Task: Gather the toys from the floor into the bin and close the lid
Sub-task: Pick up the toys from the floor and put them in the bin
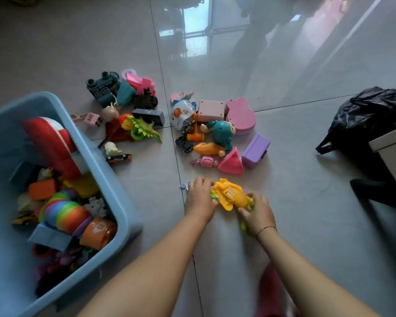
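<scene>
A yellow toy phone (231, 196) lies on the grey tiled floor between my hands. My left hand (199, 197) grips its left end, where a green bit shows. Gripping its right end is my right hand (258, 211), with a green piece under the palm. A blue plastic bin (121, 195) stands at the left, holding several toys, among them a rainbow stacker (64, 211) and a red toy (50, 145). Several toys lie scattered farther out: a green dinosaur (144, 130), a teal monkey (223, 133), a purple case (255, 150), a pink triangle (231, 162). No lid is visible.
A black plastic bag (366, 117) sits at the right, beside a pale box corner (393, 152). A dark teal toy house (103, 88) and pink blocks (140, 82) lie at the far edge of the pile. Something red (270, 291) shows near my knees.
</scene>
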The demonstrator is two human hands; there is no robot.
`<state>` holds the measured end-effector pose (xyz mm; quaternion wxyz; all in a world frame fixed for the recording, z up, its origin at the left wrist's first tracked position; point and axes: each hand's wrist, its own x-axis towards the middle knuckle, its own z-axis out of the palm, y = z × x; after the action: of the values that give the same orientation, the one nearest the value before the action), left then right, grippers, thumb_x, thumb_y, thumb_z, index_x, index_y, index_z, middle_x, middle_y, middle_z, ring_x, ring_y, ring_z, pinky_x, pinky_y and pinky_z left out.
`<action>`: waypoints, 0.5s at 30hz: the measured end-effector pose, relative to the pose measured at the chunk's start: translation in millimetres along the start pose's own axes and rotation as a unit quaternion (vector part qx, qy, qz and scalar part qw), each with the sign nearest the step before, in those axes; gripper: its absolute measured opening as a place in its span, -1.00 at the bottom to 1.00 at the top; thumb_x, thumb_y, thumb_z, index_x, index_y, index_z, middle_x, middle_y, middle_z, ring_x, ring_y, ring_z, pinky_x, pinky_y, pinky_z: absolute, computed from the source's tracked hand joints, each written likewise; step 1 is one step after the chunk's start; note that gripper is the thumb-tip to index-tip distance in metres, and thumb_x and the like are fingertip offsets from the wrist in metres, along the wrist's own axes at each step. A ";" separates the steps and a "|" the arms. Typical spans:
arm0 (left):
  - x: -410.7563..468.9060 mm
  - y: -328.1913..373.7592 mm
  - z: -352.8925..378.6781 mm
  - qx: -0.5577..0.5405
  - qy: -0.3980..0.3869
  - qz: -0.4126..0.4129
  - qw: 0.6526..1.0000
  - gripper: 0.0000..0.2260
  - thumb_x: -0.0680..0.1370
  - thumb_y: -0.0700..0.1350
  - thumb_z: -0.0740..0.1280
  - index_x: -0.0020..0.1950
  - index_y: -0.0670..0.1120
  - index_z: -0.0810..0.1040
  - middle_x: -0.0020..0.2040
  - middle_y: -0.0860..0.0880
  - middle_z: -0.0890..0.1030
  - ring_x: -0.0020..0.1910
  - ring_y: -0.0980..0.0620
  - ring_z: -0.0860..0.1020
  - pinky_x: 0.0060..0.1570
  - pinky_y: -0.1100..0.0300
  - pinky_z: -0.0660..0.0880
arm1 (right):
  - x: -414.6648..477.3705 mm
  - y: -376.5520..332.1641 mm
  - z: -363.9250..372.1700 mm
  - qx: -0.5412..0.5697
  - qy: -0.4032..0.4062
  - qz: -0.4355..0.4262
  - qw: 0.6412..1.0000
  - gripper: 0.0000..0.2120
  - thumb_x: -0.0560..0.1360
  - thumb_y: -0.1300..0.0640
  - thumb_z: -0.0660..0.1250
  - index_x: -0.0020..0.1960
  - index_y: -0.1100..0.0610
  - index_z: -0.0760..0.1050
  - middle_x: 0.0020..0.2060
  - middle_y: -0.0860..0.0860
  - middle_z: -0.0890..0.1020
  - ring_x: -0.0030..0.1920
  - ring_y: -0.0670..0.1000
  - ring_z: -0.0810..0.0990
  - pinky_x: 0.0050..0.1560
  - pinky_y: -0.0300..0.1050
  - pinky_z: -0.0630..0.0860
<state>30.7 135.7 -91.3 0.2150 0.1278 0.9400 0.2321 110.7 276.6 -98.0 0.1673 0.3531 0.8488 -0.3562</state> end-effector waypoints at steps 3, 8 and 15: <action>-21.0 -5.4 -20.7 -0.041 0.035 -0.024 0.998 -0.62 0.47 -0.03 0.39 0.25 -0.07 0.47 0.23 -0.06 0.43 0.27 -0.09 0.32 0.20 0.12 0.33 | -9.5 -9.7 -6.2 0.073 0.034 0.017 0.997 -0.62 0.46 0.26 0.35 0.26 0.20 0.42 0.22 0.22 0.48 0.21 0.19 0.49 0.16 -0.09 0.39; -61.0 1.9 -81.7 -0.084 0.133 0.017 0.987 -0.71 0.45 -0.03 0.41 0.14 -0.05 0.52 0.17 -0.04 0.46 0.20 -0.04 0.37 0.10 0.21 0.35 | -36.0 -77.4 -31.8 0.213 0.067 -0.002 0.975 -0.73 0.53 0.19 0.27 0.20 0.24 0.42 0.09 0.19 0.55 0.15 0.19 0.50 0.09 -0.08 0.38; -138.9 -35.5 -194.1 -0.146 0.396 -0.007 0.906 -0.80 0.43 -0.04 0.44 -0.03 -0.12 0.60 0.09 -0.07 0.49 0.12 0.01 0.44 0.16 0.21 0.38 | -115.4 -239.3 -13.1 0.399 -0.096 -0.054 0.910 -0.96 0.51 0.13 0.25 -0.09 0.08 0.46 -0.26 0.03 0.49 -0.15 0.04 0.48 0.00 -0.04 0.43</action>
<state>57.2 -16.1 94.4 -0.1574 -0.0146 0.9043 0.3966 18.5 111.7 89.2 0.0735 0.3082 0.6336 -0.7058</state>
